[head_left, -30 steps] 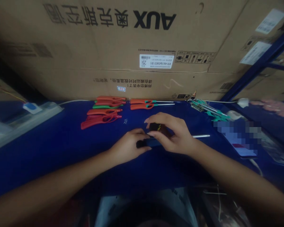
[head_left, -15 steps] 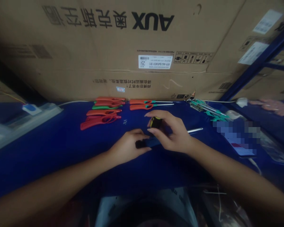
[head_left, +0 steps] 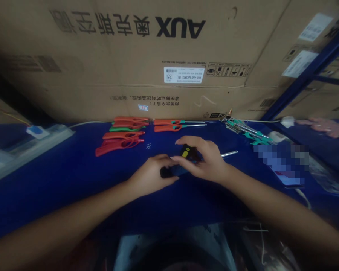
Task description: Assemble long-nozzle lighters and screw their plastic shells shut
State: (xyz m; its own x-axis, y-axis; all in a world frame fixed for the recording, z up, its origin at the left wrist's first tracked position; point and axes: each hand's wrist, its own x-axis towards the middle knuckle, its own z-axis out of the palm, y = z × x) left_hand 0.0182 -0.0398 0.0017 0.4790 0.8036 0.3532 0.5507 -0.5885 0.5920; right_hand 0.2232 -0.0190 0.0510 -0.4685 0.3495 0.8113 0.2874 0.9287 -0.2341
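My left hand (head_left: 151, 175) is closed on the black end of a dark, long-bodied piece (head_left: 166, 172) with a bluish middle. From beyond my right hand (head_left: 207, 160) sticks a thin metal rod (head_left: 229, 154), which seems to line up with that piece; the join is hidden. The right fingers are curled round a black-and-yellow tool handle (head_left: 188, 151), held just above the dark piece. Its working end cannot be seen. Both hands almost touch each other over the blue tabletop (head_left: 147, 210).
Red and orange lighter shells (head_left: 120, 143) lie at the back left. Orange lighter halves with metal tubes (head_left: 169, 126) lie behind my hands. Green-tipped metal tubes (head_left: 254, 133) are piled at the right, near a phone (head_left: 285, 169). A large cardboard box (head_left: 115, 75) stands behind the table.
The black-and-yellow handle has turned in my right fingers, and my right thumb has shifted left to my left fingertips. The metal rod has moved slightly left.
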